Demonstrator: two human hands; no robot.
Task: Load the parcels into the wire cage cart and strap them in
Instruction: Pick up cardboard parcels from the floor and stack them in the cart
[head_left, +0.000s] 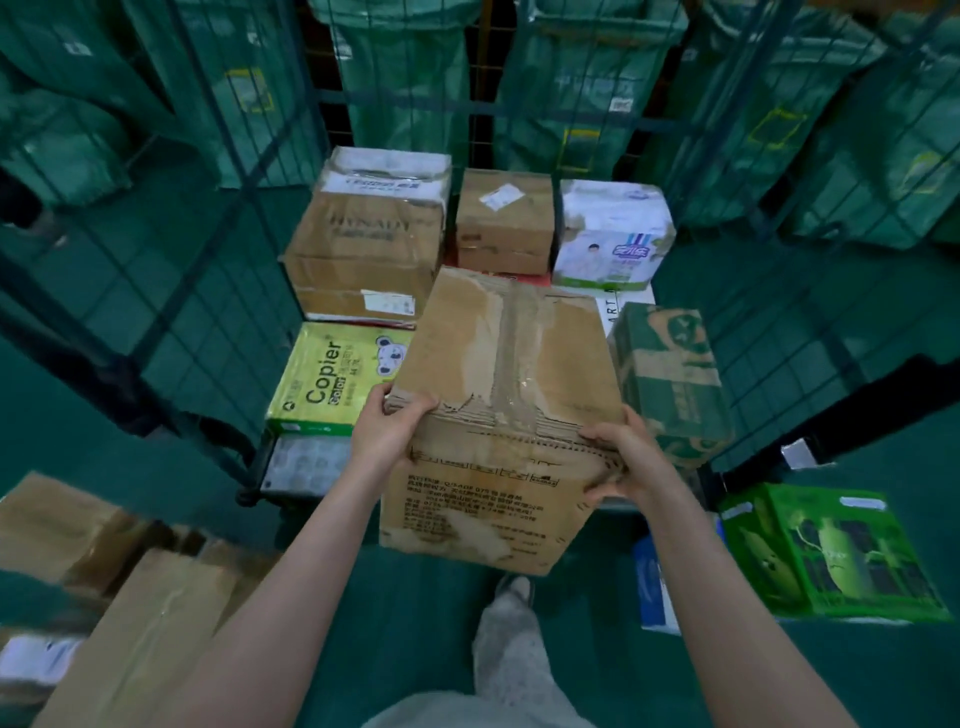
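Note:
I hold a worn brown cardboard box (498, 395) with torn tape at the open front of the wire cage cart (223, 291). My left hand (392, 426) grips its near left top edge. On the near right top edge, my right hand (623, 457) curls over the box. Inside the cart lie a large brown carton (363, 244), a small brown box (504, 218), a white pack (613, 234), a yellow-green Copier box (332, 379) and a green-printed carton (670, 379).
Brown cartons (104, 597) lie on the green floor at my left. A green gift box (826, 551) and a blue-white parcel (654, 587) lie at my right. Green sacks (571, 83) hang behind the cage. My leg and shoe (511, 623) are below the box.

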